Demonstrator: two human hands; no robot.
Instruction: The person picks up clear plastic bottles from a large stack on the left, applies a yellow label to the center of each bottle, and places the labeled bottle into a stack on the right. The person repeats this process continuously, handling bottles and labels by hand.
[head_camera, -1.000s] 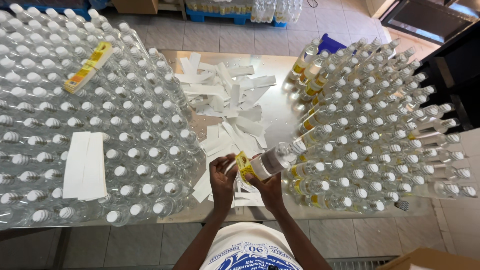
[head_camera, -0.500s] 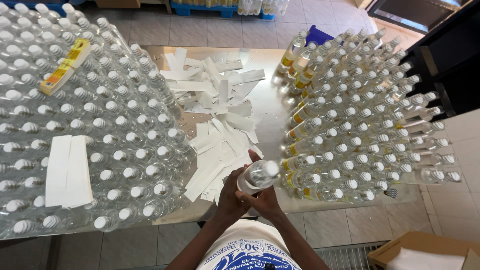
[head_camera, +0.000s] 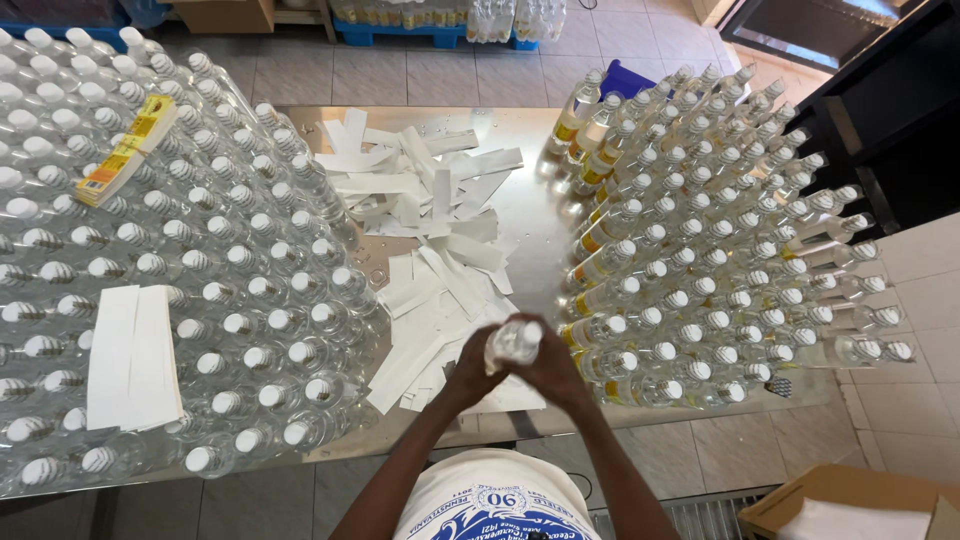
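Two hands (head_camera: 515, 370) clasping one clear bottle (head_camera: 512, 343), upright, white cap

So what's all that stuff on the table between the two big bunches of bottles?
A heap of white paper strips lies on the shiny table, between the left bottles and right bottles, in the head view.

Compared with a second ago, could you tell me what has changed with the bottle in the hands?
The clear bottle went from lying sideways to upright, cap up, still gripped by the left hand and right hand. The paper strips and bottle rows stayed put.
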